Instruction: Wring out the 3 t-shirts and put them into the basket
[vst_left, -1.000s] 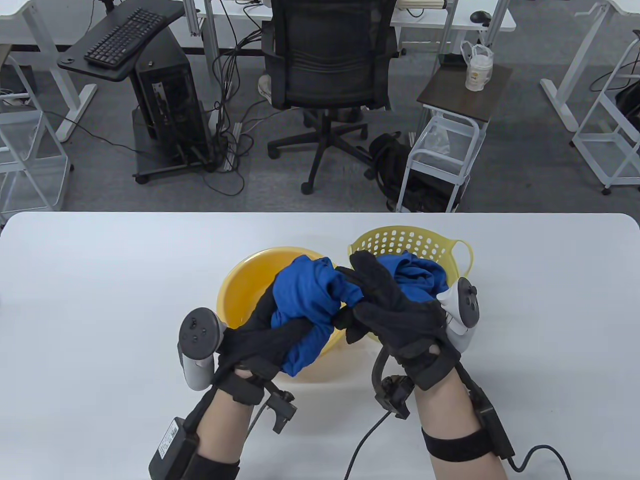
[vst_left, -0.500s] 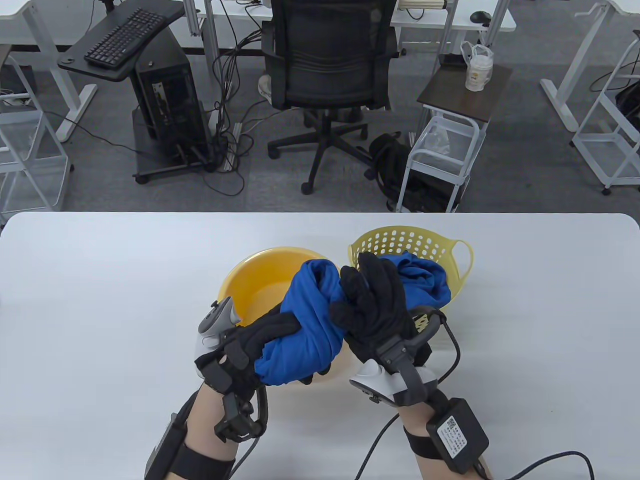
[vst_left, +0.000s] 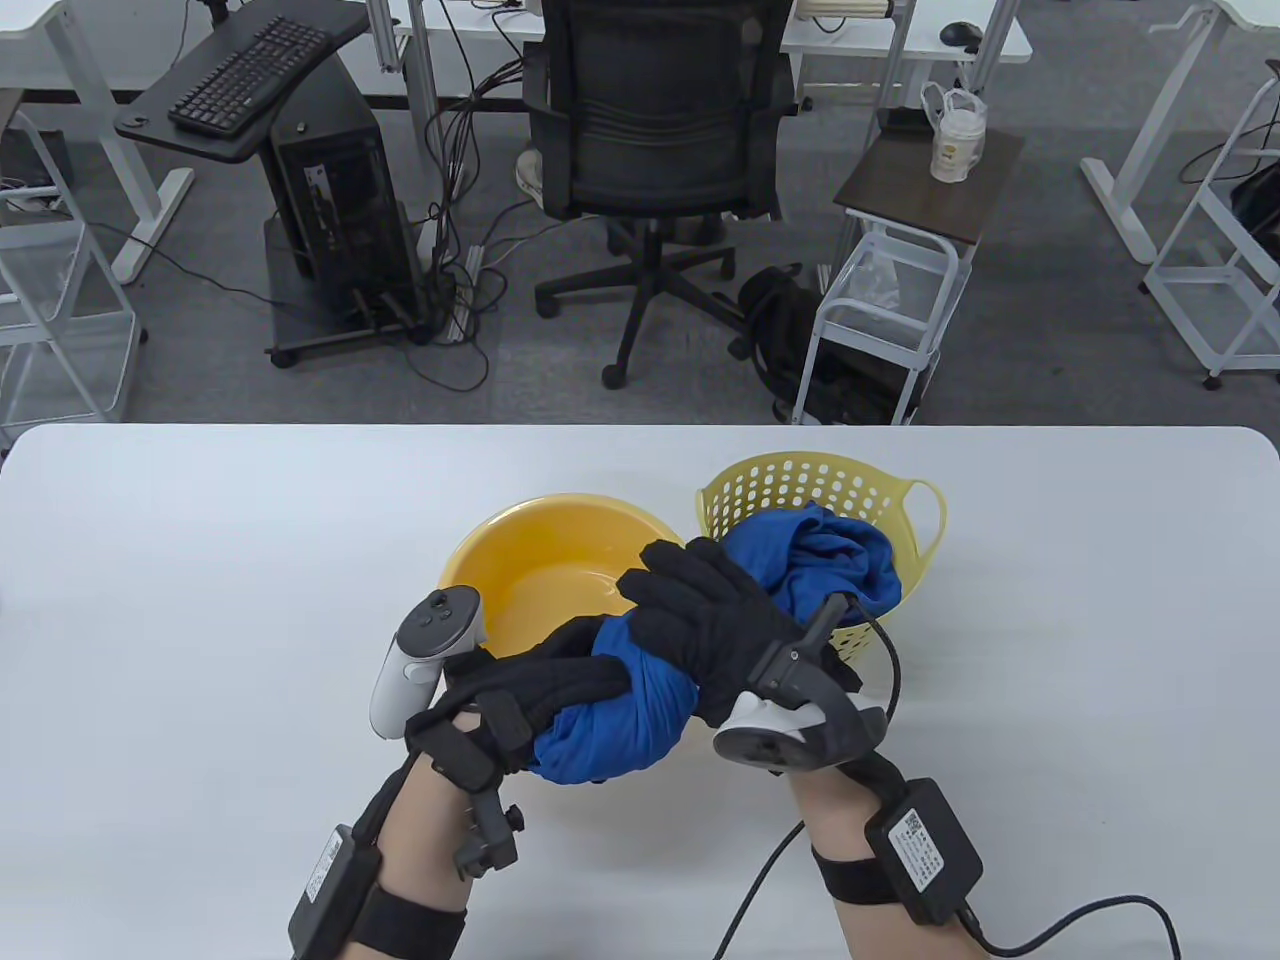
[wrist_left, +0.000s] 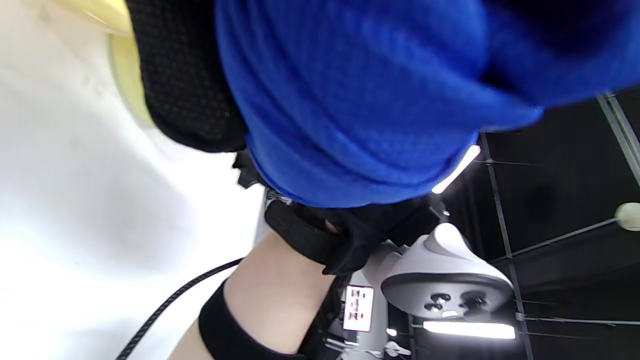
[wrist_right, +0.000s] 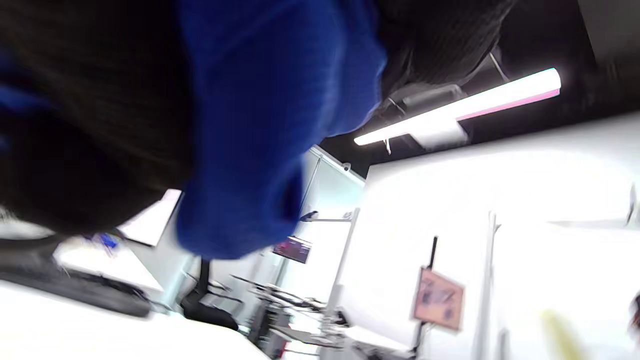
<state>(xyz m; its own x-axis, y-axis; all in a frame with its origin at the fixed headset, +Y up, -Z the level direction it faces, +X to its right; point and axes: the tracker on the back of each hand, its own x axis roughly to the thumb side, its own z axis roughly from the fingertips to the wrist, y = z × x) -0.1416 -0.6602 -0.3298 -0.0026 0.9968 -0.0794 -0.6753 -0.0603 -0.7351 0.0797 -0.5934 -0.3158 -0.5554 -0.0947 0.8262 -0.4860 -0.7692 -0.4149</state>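
Note:
A twisted blue t-shirt (vst_left: 625, 715) is held above the near rim of the yellow basin (vst_left: 530, 570). My left hand (vst_left: 545, 685) grips its left end and my right hand (vst_left: 700, 625) grips its right end, both gloved fists wrapped tightly round the cloth. The same blue t-shirt (wrist_left: 350, 100) fills the left wrist view, and the blue t-shirt (wrist_right: 260, 125) shows blurred in the right wrist view. Blue clothing (vst_left: 830, 560) lies bunched in the pale yellow perforated basket (vst_left: 800, 485) just right of the basin.
The white table (vst_left: 200, 600) spreads wide to both sides of the basin and basket. Cables trail from my wrists over the table's near edge. Beyond the far edge stand an office chair (vst_left: 655, 130), a small cart and desks.
Both hands have dropped toward me and twisted the shirt tighter; the cloth that bulged above the basin is now a compact roll between the fists. My right wrist has rolled further over.

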